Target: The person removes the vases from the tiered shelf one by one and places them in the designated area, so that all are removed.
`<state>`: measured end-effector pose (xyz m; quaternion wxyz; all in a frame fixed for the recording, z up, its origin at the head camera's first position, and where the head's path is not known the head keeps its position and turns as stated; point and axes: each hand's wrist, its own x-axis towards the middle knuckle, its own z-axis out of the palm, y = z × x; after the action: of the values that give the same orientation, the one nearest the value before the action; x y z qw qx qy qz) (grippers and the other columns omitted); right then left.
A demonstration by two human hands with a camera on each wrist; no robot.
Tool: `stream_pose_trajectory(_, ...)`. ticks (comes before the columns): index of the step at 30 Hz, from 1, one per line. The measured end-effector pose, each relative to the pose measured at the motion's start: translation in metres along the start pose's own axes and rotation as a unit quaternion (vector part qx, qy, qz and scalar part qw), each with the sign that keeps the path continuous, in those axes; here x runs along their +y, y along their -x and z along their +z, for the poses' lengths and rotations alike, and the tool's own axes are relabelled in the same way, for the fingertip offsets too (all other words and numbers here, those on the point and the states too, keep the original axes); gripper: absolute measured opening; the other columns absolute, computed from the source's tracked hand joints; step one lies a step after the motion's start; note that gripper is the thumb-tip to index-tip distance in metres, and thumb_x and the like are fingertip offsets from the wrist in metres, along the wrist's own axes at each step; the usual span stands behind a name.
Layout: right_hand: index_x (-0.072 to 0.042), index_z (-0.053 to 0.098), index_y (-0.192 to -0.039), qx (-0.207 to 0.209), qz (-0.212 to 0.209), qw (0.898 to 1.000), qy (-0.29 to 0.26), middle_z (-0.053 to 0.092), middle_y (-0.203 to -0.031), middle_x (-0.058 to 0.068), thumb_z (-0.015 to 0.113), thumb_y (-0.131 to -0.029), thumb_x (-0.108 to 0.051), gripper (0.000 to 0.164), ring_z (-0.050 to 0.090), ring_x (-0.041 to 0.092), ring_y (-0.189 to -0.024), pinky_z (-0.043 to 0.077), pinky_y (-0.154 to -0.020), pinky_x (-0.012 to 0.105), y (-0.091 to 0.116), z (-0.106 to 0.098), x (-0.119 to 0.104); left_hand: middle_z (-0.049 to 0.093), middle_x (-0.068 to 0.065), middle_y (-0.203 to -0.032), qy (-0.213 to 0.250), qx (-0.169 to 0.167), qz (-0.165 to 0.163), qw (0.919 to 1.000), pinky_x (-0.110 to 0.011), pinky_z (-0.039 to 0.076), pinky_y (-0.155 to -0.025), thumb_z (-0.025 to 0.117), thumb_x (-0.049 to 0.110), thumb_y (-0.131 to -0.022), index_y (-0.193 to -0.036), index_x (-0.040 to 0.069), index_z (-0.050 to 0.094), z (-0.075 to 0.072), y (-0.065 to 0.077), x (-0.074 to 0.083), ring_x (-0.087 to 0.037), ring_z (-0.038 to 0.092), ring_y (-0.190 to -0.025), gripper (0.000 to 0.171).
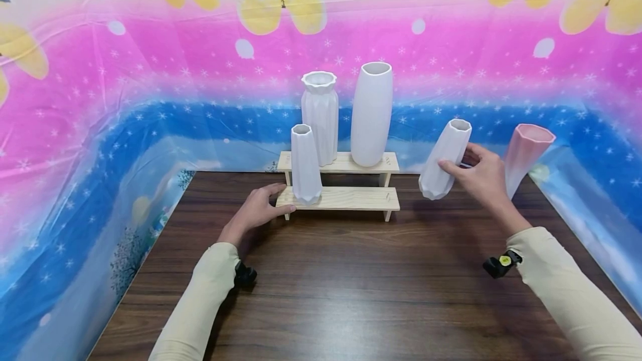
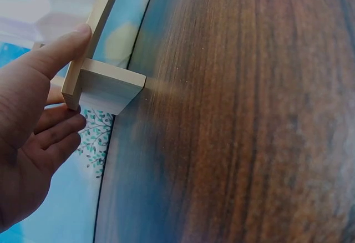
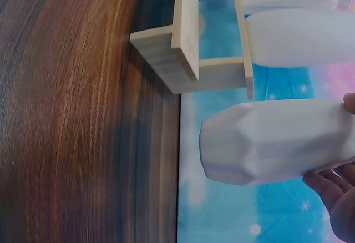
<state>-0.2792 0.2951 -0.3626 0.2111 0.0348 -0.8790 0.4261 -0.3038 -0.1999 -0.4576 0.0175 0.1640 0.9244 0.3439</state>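
Head view: grips a tilted vase in the right hand, right of the wooden stand — probably left to place; has slim vase, fluted vase, smooth vase already up, pink vase off it; shows no contents. Left wrist view: pinches the stand's end in the left hand. Right wrist view: shows vase and stand apart.

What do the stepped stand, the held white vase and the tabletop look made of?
Stepped stand: pale wood, seemingly unvarnished; grain lines show.
Held white vase: probably matte ceramic, judging by its smooth, softly shaded facets.
Tabletop: wood or wood-look laminate; dark streaked grain, satin sheen.
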Motion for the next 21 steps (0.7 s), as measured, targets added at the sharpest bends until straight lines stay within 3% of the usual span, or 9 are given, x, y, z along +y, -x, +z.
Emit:
stream_pose_trajectory(11,0.003,0.059,-0.139,0.012,0.013,1.0,0.015,0.065,-0.132,0.026,0.083,-0.086,-0.042,0.074,0.065,0.041,-0.118,0.055,-0.093,0.054,-0.006,-0.008,0.017,0.05,-0.019,-0.153,-0.003,-0.002,0.001,1.0,-0.056,0.042,-0.112,0.078,0.051,-0.089,-0.151,0.003,0.05,0.0,0.001,0.0,-0.038,0.047,-0.141,0.083)
stream_pose_trajectory(14,0.004,0.059,-0.139,0.014,0.02,1.0,0.018,0.065,-0.131,0.027,0.084,-0.086,-0.041,0.073,0.065,0.041,-0.118,0.055,-0.094,0.05,-0.008,-0.01,0.022,0.05,-0.018,-0.153,0.0,-0.001,0.001,1.0,-0.056,0.042,-0.112,0.078,0.051,-0.089,-0.15,0.003,0.05,-0.001,0.0,0.001,-0.038,0.047,-0.141,0.083)
stream_pose_trajectory(18,0.005,0.06,-0.138,0.023,0.024,0.999,0.017,0.066,-0.129,0.028,0.085,-0.085,-0.037,0.072,0.066,0.042,-0.117,0.058,-0.091,0.036,-0.012,-0.013,0.028,0.049,-0.018,-0.153,-0.002,-0.002,0.0,1.0,-0.056,0.042,-0.112,0.078,0.052,-0.088,-0.151,0.003,0.05,0.0,0.0,0.0,-0.037,0.047,-0.141,0.084)
stream_pose_trajectory(21,0.006,0.06,-0.138,0.028,0.025,0.999,0.019,0.065,-0.129,0.029,0.085,-0.085,-0.036,0.072,0.065,0.043,-0.117,0.058,-0.092,0.038,-0.015,-0.014,0.033,0.049,-0.018,-0.154,-0.002,-0.003,-0.002,1.0,-0.056,0.042,-0.112,0.077,0.053,-0.088,-0.151,0.004,0.049,0.0,0.0,0.0,-0.037,0.046,-0.142,0.085)
